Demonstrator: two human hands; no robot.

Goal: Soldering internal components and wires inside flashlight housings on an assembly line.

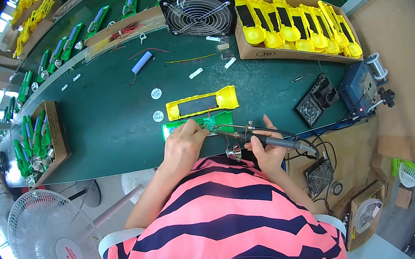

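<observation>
My right hand (270,147) grips a soldering iron (287,143) with a dark grey handle and a thin metal tube clamped along it. The iron's tip points left, at the wired parts inside a green plastic housing (224,119). Over the left half of that housing is my left hand (184,143), its fingers pinched together at the wires; what they hold is too small to make out. A silver reflector cup (234,152) hangs at the table's near edge, below the housing. Just beyond the housing lies a yellow shell (227,98) with a black panel.
A carton (281,54) of yellow shells and a black fan (198,14) stand at the back. On the right are a blue soldering station (358,91) and a black iron stand (318,99). Another carton (58,140) holds green housings. A blue battery cell (142,62) lies farther back.
</observation>
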